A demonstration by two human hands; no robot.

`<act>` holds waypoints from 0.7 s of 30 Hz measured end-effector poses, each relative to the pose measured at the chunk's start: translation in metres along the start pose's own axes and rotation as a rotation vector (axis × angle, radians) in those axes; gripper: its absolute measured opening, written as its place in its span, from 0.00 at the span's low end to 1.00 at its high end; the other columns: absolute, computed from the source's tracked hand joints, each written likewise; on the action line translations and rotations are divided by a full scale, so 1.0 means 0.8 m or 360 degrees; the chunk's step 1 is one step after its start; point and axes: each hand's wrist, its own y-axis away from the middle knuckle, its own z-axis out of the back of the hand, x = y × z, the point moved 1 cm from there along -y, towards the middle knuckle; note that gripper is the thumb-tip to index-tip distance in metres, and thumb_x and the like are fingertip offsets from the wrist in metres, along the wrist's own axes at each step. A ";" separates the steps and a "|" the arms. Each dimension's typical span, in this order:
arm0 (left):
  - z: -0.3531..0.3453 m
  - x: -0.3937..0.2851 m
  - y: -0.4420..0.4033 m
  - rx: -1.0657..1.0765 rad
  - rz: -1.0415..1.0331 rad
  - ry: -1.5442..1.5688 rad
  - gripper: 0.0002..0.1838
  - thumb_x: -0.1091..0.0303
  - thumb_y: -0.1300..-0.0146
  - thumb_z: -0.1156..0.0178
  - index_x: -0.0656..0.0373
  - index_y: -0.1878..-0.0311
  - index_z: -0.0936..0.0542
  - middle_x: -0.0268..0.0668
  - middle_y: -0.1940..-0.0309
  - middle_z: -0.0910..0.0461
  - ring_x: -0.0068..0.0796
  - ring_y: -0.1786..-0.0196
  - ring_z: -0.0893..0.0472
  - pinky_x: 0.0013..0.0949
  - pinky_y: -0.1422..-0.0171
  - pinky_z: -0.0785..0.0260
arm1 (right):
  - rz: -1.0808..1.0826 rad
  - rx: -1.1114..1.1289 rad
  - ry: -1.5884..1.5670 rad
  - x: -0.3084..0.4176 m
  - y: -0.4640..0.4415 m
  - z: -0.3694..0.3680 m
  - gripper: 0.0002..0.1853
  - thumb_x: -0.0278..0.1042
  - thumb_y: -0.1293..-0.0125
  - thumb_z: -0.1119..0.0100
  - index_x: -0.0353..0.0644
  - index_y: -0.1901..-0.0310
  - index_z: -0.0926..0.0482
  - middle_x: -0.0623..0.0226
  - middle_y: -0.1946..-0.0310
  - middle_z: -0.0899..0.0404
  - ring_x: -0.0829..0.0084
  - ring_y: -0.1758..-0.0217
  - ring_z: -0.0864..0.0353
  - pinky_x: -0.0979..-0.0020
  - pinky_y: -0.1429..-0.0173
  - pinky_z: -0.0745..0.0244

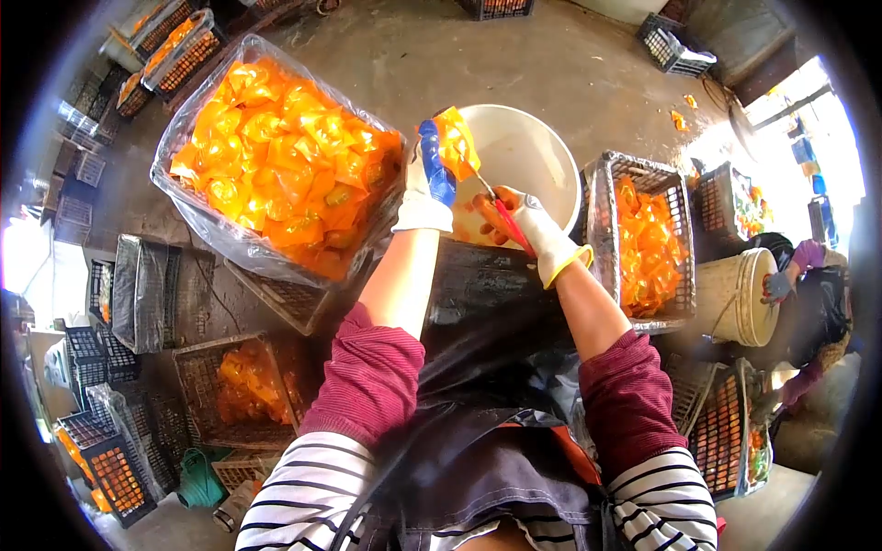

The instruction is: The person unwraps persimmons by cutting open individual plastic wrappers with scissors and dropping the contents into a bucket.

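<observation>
My left hand point(428, 184), in a white and blue glove, grips an orange plastic packet point(457, 140) by its side. In my right hand point(536, 228), gloved in white and orange with a yellow cuff, are red-handled scissors point(516, 231). The scissors' blades point up at the packet's lower edge; whether they touch it I cannot tell. Both hands are over the near side of a large white tub point(562, 170). Orange-brown pieces point(473, 223) show low in the tub, partly hidden by my right hand.
A plastic-lined crate point(197, 213) heaped with orange packets stands left of the tub. To its right is a black crate point(682, 207) with more packets. Beyond that are a cream bucket point(735, 298) and another person's gloved hand point(777, 286). Several crates line the left side.
</observation>
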 end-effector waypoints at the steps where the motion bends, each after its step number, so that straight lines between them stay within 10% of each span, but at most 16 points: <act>1: 0.000 0.000 0.000 -0.0022 0.0013 0.0007 0.30 0.45 0.33 0.45 0.60 0.39 0.29 0.39 0.46 0.24 0.33 0.44 0.24 0.33 0.37 0.31 | -0.0037 -0.0029 0.0001 0.005 0.004 -0.003 0.18 0.45 0.34 0.40 0.41 0.51 0.23 0.67 0.61 0.19 0.77 0.69 0.24 0.76 0.68 0.29; 9: 0.008 0.003 0.001 -0.0128 0.0020 -0.0211 0.25 0.53 0.32 0.43 0.63 0.41 0.27 0.40 0.47 0.23 0.31 0.46 0.23 0.30 0.39 0.31 | 0.0026 -0.0139 -0.0001 -0.001 0.002 -0.006 0.16 0.44 0.34 0.39 0.41 0.53 0.22 0.68 0.63 0.20 0.77 0.69 0.23 0.76 0.69 0.29; 16: 0.005 0.004 0.013 0.0053 0.0030 -0.1423 0.30 0.54 0.36 0.40 0.64 0.37 0.29 0.45 0.44 0.23 0.37 0.43 0.24 0.33 0.38 0.34 | 0.0476 -0.0454 0.0078 -0.026 -0.027 -0.004 0.15 0.42 0.34 0.39 0.41 0.53 0.22 0.69 0.66 0.21 0.79 0.70 0.23 0.75 0.67 0.30; 21: 0.002 -0.004 0.019 0.0261 -0.0012 -0.1488 0.33 0.48 0.37 0.41 0.61 0.36 0.30 0.46 0.47 0.22 0.37 0.45 0.24 0.32 0.40 0.34 | 0.0031 -0.0265 -0.0039 0.001 0.004 0.004 0.13 0.38 0.32 0.42 0.40 0.50 0.22 0.70 0.63 0.20 0.80 0.64 0.23 0.76 0.60 0.29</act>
